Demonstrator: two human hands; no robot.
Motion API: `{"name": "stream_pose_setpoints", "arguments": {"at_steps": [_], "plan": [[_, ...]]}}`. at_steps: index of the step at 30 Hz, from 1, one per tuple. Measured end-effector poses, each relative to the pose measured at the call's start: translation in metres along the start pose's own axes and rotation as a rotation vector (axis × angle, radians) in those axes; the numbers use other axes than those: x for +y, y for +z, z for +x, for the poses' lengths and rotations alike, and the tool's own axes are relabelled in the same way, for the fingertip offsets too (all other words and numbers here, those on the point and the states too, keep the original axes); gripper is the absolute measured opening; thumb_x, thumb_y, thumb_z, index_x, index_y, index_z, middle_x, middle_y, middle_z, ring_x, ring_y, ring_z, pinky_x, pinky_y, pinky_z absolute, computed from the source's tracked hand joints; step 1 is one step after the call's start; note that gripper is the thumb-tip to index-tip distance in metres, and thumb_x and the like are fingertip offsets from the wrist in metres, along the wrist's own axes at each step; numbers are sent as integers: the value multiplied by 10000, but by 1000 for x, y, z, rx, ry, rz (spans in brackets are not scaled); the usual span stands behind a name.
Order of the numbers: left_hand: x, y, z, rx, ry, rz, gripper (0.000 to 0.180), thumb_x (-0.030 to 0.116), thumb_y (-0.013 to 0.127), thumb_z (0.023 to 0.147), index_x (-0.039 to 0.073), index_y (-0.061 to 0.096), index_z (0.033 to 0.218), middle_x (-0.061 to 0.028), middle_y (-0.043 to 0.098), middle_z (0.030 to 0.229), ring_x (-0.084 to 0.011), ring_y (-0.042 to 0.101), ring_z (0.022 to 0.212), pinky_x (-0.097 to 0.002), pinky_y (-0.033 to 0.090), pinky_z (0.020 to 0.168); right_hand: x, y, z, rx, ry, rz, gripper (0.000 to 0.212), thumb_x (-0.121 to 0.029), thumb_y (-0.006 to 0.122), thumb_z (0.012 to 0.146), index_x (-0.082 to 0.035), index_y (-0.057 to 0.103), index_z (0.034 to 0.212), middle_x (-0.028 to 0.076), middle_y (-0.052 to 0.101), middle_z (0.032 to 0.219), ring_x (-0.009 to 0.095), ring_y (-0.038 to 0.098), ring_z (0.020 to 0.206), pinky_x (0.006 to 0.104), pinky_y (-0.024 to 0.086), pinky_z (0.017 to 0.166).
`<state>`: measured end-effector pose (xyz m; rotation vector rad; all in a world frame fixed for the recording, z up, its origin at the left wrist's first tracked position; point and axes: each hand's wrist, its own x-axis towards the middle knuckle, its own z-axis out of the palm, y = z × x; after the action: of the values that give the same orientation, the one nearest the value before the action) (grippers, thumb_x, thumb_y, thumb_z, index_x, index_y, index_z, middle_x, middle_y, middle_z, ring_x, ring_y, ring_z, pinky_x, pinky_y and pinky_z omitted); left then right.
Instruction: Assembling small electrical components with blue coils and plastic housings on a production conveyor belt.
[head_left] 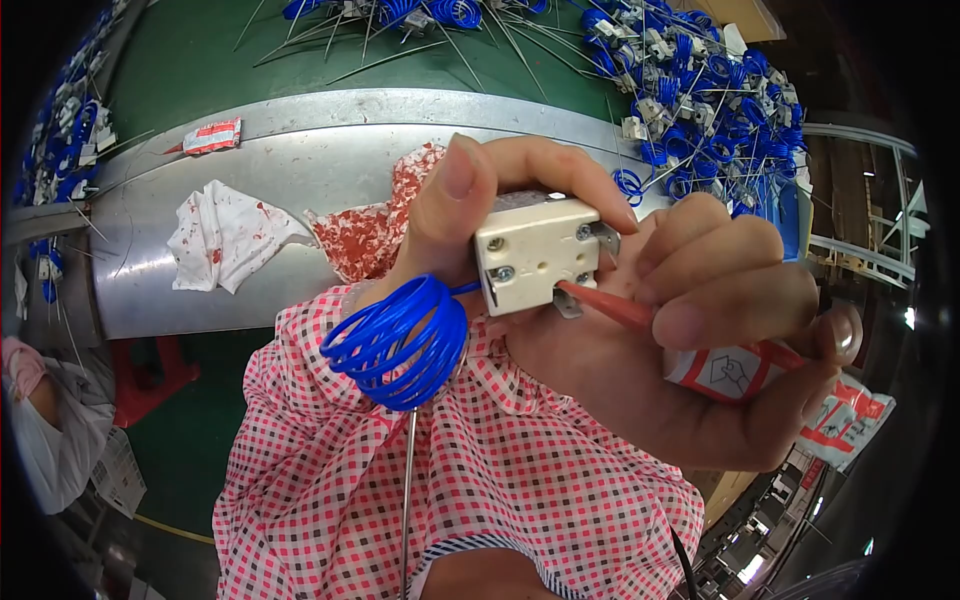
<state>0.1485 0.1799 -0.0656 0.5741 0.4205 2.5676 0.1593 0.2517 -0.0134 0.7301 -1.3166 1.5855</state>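
My left hand (450, 205) is closed round a capillary thermostat (530, 255), thumb and fingers on its sides. Its cream block has several screws and metal terminals, and one face is turned up towards me. From the block, a blue coiled tube (400, 345) hangs by my left wrist, with a thin metal rod (409, 500) pointing down from it. My right hand (740, 300) grips a red and white squeeze tube (720, 370). The tube's red nozzle (605, 303) points at the block's lower edge, its tip touching or very close beside a terminal.
A metal-edged bench (330, 115) has a green top. On the edge lie a stained white cloth (230, 240), a red-smeared cloth (360, 240) and another squeeze tube (212, 136). Blue-coiled thermostats (700, 110) are heaped at the right, with more at the back and far left.
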Motion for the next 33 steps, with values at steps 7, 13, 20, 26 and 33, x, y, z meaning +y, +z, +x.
{"name": "stream_pose_setpoints", "arguments": {"at_steps": [7, 13, 20, 26, 33], "plan": [[-2, -9, -2, -32, -59, -315, 835, 744, 334, 703, -22, 537, 969, -128, 573, 833, -160, 581, 753, -260, 490, 657, 1, 6, 0, 48, 7, -64, 329, -262, 302, 872, -3, 447, 1013, 38, 435, 534, 89, 291, 395, 207, 249, 341], [4, 4, -2, 88, -93, -192, 772, 706, 275, 751, -1, 520, 941, -100, 507, 799, -130, 490, 646, -222, 416, 533, 6, 9, 0, 81, -61, -76, 332, -267, 265, 898, -16, 446, 1019, 47, 450, 541, 89, 297, 390, 201, 251, 335], [0, -14, 2, 47, -61, -202, 804, 722, 296, 737, -14, 526, 962, -109, 570, 806, -144, 562, 696, -240, 466, 575, 19, 14, 2, 22, 26, 217, 326, -275, 265, 912, -19, 408, 1056, 48, 462, 554, 95, 319, 390, 214, 276, 347], [6, -15, 13, -39, -31, -283, 708, 657, 358, 772, -16, 507, 934, -96, 534, 808, -154, 562, 732, -254, 469, 584, 15, 16, 18, 19, 79, 224, 277, -233, 294, 892, -14, 393, 1031, 49, 448, 464, 97, 290, 329, 228, 276, 343], [24, -30, 6, 167, -7, -57, 569, 603, 320, 823, 64, 490, 891, -41, 493, 758, -100, 457, 613, -209, 365, 485, 38, 39, 5, 204, 328, 60, 195, -190, 363, 834, -33, 345, 949, 40, 388, 411, 100, 252, 319, 224, 221, 341]]}}
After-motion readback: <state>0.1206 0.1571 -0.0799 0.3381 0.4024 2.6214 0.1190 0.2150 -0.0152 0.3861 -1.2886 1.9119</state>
